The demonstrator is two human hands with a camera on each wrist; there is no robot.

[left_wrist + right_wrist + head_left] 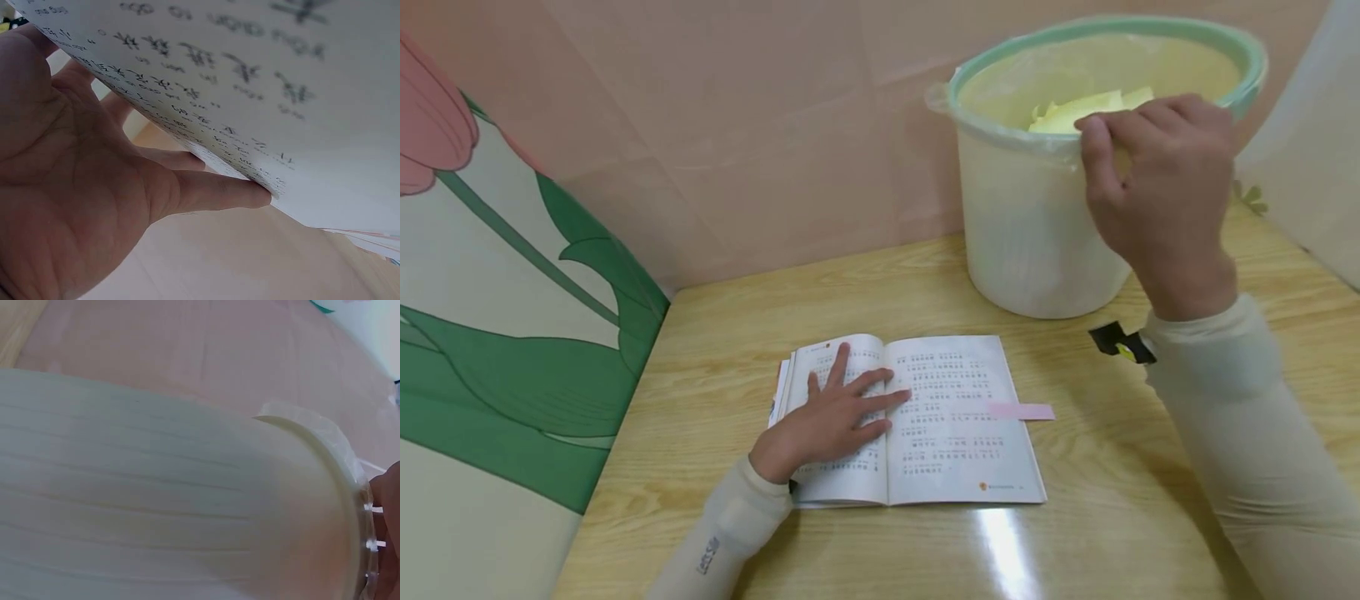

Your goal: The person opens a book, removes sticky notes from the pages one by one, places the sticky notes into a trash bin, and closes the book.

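Note:
An open book (951, 450) of printed text lies on the wooden table. My left hand (838, 415) rests on its left page, fingers spread and straight, reaching across the spine. In the left wrist view the thumb (225, 192) lies along the page's edge. A pink paper strip (1030, 412) sticks out from the right page. My right hand (1172, 183) is at the near rim of a white bin (1037, 217) with a green rim, its fingers curled and seeming to grip there. The right wrist view shows only part of that hand (389, 531) beside the rim; its fingertips are mostly hidden.
Yellow paper (1078, 110) shows inside the bin, which has a clear plastic liner (937, 98) over its rim. Behind the table (715, 367) rises a pinkish wall (760, 125). A panel with a painted flower (512, 242) stands along the left.

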